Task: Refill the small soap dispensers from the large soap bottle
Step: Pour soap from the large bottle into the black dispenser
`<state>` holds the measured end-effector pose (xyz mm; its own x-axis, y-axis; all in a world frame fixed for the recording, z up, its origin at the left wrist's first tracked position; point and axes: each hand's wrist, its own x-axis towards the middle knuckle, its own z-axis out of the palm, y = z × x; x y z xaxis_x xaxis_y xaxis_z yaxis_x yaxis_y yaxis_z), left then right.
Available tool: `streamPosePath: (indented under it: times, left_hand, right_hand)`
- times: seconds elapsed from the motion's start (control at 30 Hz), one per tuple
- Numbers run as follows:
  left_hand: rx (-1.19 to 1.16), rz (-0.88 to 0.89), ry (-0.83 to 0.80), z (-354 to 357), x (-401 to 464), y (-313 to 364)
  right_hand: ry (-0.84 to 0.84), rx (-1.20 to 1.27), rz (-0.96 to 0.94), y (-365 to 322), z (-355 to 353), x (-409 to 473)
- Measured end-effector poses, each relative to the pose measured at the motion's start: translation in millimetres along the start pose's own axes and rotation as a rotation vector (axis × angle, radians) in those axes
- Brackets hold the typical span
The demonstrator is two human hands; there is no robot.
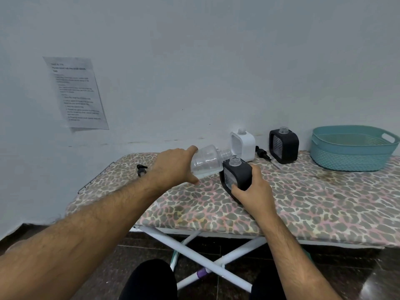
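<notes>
Tipping over, the bottle (205,162) is gripped by the left hand (173,167) so its mouth nears the dispenser (237,177), steadied in the right hand's (252,192) grip.

Leopard-print cover (303,202) in pink, grey and cream on the ironing board. Clear see-through big bottle (205,162). Black soap dispenser (237,176) with clear neck, second black one (284,146) behind, one white (243,145). Black pump heads (263,153) (141,168). Teal ribbed basket (350,158). Pale blue-grey wall (194,61), white paper (75,92) with dark print. White legs (194,254).
</notes>
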<state>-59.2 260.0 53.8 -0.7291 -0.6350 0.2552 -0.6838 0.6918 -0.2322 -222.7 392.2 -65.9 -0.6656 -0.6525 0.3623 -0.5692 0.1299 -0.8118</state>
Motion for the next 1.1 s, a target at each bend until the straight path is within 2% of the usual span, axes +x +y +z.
streamPosePath:
  times: [0.1,0.43,0.67,0.83,1.1]
  left_hand:
    - [-0.108,-0.018,0.007,6.3,-2.2,-2.4]
    - [-0.865,-0.220,0.102,44.4,-6.1,-21.0]
    - [-1.314,-0.354,0.254,75.9,-18.4,-17.9]
    - [-1.485,-0.416,0.333,87.9,-15.6,-18.8]
    - [-1.500,-0.440,0.381,96.5,-15.8,-34.5]
  right_hand:
    - [-0.002,0.007,0.005,1.4,0.3,-0.2]
    - [-0.001,0.017,0.012,3.9,5.1,1.7]
    - [0.013,0.071,0.003,2.6,4.4,0.2]
    - [0.017,0.088,0.008,3.6,4.0,-1.8]
    - [0.015,0.088,0.025,2.3,3.4,-3.5]
